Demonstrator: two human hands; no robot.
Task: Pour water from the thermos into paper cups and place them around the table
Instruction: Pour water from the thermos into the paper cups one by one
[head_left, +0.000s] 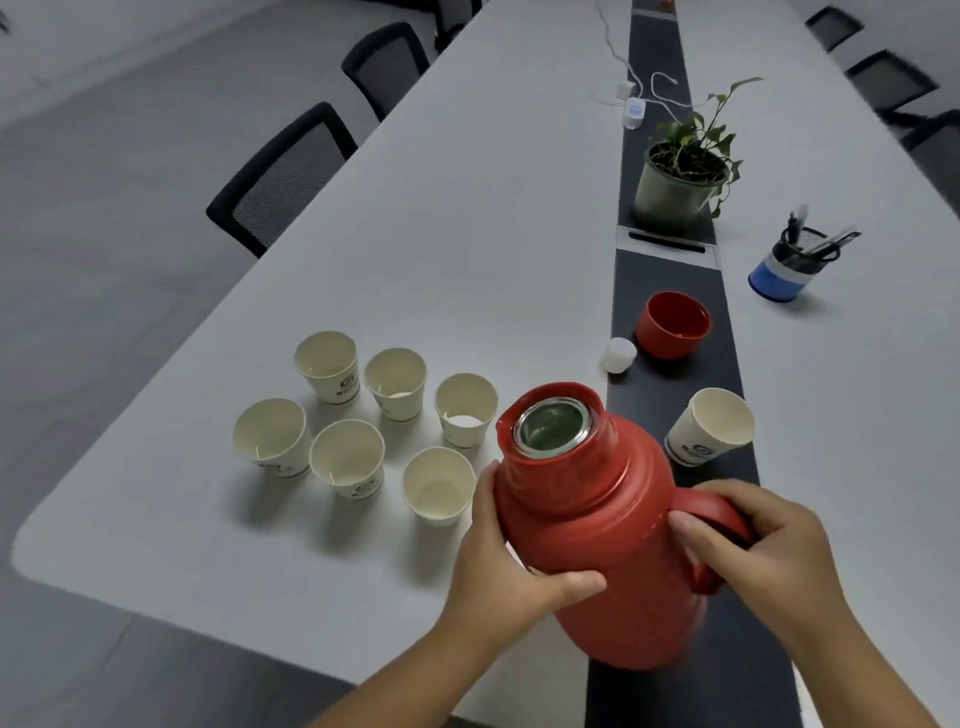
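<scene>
Where chairs (291, 176) line white table (467, 218)

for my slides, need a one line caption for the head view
Both hands hold an open red thermos beside six grouped paper cups on a white table.

Two bare forearms are seen, each ending in a bare hand. No sleeve is seen on either arm up to the lower edge of the picture, and nothing is worn on the wrists or fingers. The left hand (511, 551) is shown with its thumb and short, plain nails in view. The right hand (763, 556) is shown from the back, its knuckles and fingers plainly visible, with no ring or band.
</scene>
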